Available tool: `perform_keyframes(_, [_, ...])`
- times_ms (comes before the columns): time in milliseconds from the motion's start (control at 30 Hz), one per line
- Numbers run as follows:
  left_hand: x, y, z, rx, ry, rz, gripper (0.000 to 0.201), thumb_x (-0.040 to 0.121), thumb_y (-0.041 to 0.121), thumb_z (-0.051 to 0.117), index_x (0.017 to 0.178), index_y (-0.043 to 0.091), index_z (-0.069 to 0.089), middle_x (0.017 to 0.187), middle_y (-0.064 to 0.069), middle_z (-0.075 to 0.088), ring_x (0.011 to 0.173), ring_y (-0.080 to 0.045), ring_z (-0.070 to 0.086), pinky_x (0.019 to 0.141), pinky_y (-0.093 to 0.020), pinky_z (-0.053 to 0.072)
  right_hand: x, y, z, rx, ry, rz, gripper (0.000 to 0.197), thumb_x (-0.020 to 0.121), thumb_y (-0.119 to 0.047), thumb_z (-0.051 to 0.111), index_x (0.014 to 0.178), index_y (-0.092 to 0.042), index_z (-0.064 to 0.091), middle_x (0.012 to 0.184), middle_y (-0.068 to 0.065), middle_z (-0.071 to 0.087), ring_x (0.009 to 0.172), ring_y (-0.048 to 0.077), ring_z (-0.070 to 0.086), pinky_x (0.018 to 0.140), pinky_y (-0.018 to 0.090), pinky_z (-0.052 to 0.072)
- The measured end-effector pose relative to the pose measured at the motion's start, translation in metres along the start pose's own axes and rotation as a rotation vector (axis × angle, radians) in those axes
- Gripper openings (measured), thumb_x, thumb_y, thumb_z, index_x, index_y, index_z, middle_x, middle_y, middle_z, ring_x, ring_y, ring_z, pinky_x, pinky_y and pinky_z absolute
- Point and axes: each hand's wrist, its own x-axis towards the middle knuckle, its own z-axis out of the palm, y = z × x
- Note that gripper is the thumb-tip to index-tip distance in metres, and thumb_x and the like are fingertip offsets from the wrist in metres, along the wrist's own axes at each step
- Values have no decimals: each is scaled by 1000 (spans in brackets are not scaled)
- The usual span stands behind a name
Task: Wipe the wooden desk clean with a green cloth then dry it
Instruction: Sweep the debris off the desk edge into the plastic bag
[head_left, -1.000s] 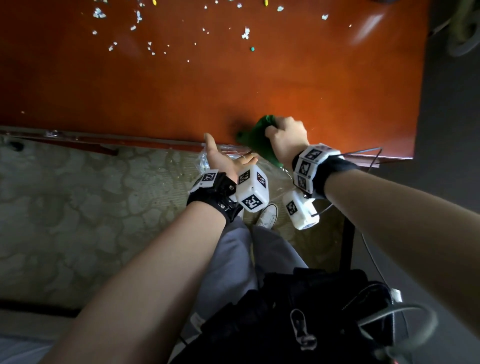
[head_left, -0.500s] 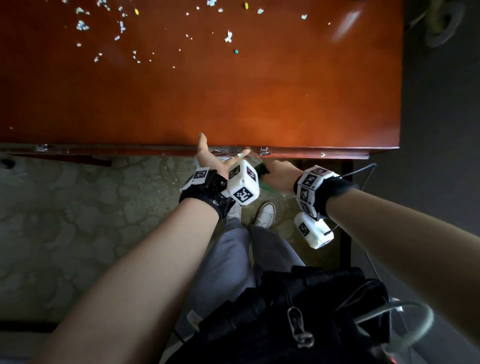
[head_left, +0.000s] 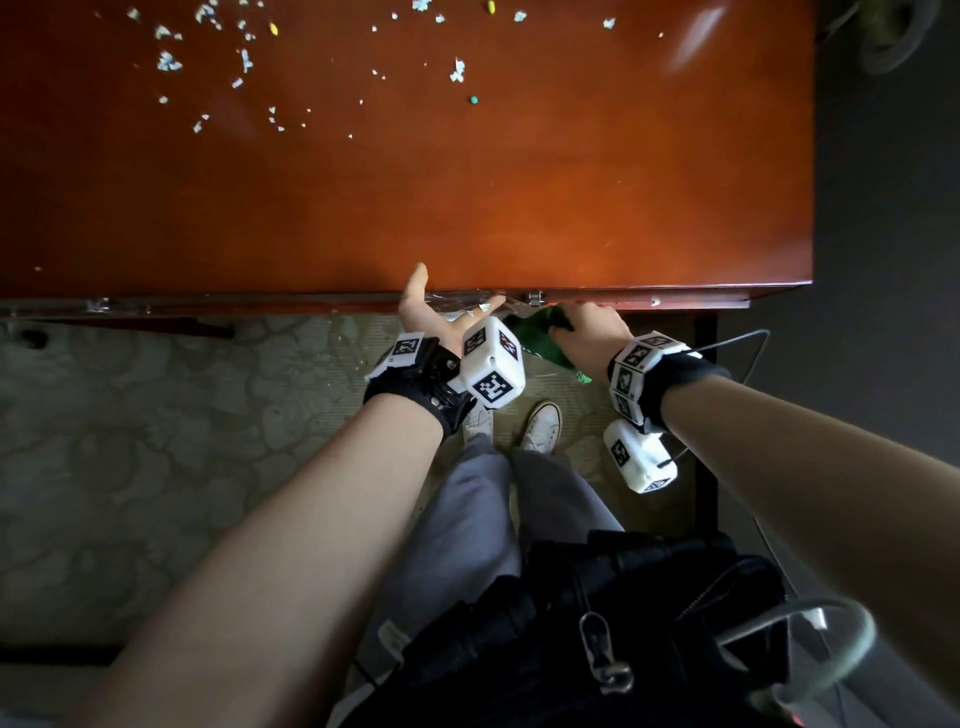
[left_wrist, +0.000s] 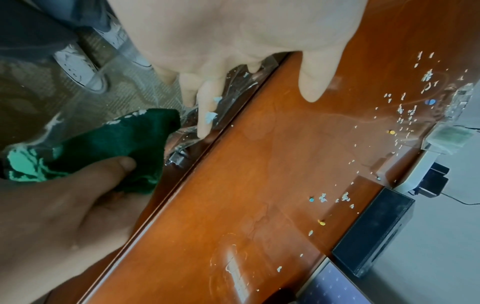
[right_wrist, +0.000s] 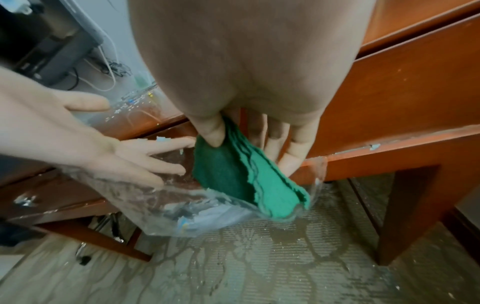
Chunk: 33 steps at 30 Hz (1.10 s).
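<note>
Green cloth (right_wrist: 241, 181) pinched folded in right hand (head_left: 592, 332) just below table (head_left: 467, 208) front edge, dangling into clear plastic bag (right_wrist: 161, 203) that left hand (head_left: 441, 322), fingers spread, holds against edge, thumb on tabletop, crumbs (head_left: 244, 57) beyond.
</note>
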Motion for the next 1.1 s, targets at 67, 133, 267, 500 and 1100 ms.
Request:
perform_keyframes(67, [1,1,0,-18,-16,0,52,87,36,68,130,14,46,125,-17,40,89,-57,58,77,-68,52,2,-4,4,-33,44,-40,30,94,-24,48,118,-10,60,111,18,61,96,34,60,75,32,47])
perform_keyframes(133, [2,2,0,-37,-36,-13,48,86,35,69,124,14,48,126,-20,41,92,-59,55,78,-70,51,1,-9,10,-62,76,-46,32,93,-25,47,119,-11,60,117,17,55,97,36,59,79,34,48])
perform_keyframes(267, [3,5,-1,-63,-27,-53,48,88,36,68,125,16,47,114,-19,43,91,-55,55,80,-72,49,-12,-12,22,-58,181,-42,30,91,-25,49,113,-8,61,121,11,46,88,37,60,78,37,51])
perform_keyframes(500, [1,6,-3,-85,-32,-78,59,86,35,70,136,18,45,134,-18,31,97,-61,52,77,-72,50,-15,-8,23,53,145,160,28,91,-23,51,109,-4,63,129,18,51,90,38,60,76,35,48])
perform_keyframes(1100, [-58,57,21,1308,-253,59,24,97,15,52,112,5,68,114,-9,71,93,-24,66,70,-30,52,-25,-22,-57,474,17,208,22,86,-13,66,105,-3,67,94,11,68,78,22,64,66,29,52])
